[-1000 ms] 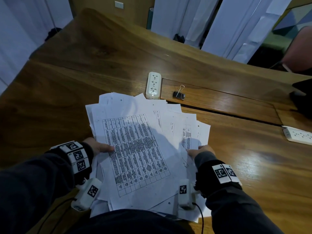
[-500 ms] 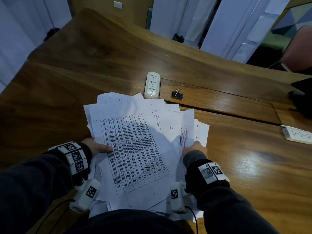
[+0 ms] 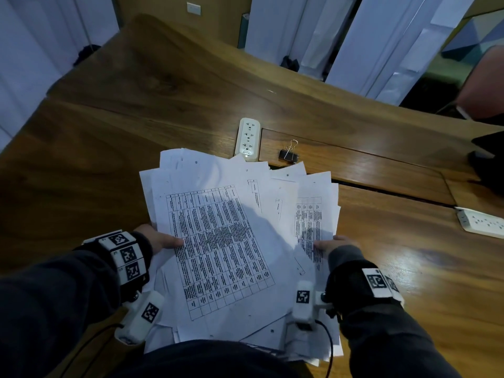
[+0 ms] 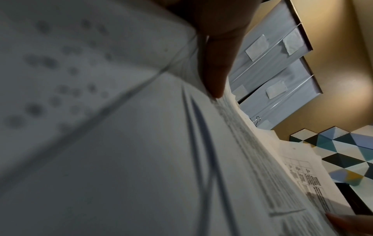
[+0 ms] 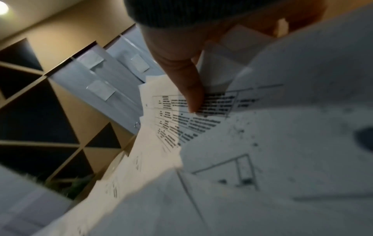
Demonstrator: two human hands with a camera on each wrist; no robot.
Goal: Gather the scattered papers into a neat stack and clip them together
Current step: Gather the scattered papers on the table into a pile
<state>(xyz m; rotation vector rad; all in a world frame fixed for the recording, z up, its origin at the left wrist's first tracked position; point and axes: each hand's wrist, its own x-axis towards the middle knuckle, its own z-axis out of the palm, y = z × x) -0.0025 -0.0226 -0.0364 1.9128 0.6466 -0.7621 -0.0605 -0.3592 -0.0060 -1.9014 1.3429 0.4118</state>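
An untidy fan of printed white papers (image 3: 234, 241) is held over the near edge of the wooden table (image 3: 109, 165), its top sheet bearing a dense table of text. My left hand (image 3: 161, 240) grips the pile's left edge, thumb on top; the left wrist view shows that thumb (image 4: 216, 76) pressed on the papers (image 4: 141, 159). My right hand (image 3: 331, 245) holds the right edge with its thumb on a printed sheet, seen close in the right wrist view as a thumb (image 5: 191, 95) on the papers (image 5: 262, 159). A black binder clip (image 3: 289, 154) lies on the table beyond the pile.
A white power strip (image 3: 247, 139) lies just past the papers' far edge, left of the clip. Another white power strip (image 3: 482, 223) sits at the right. A seam in the tabletop runs rightward behind the pile. A dark object (image 3: 488, 162) sits at the far right edge.
My right hand pushed the right-side sheets inward and then drew back out a little, so the fan is a bit narrower. The left hand has kept its grip in place.
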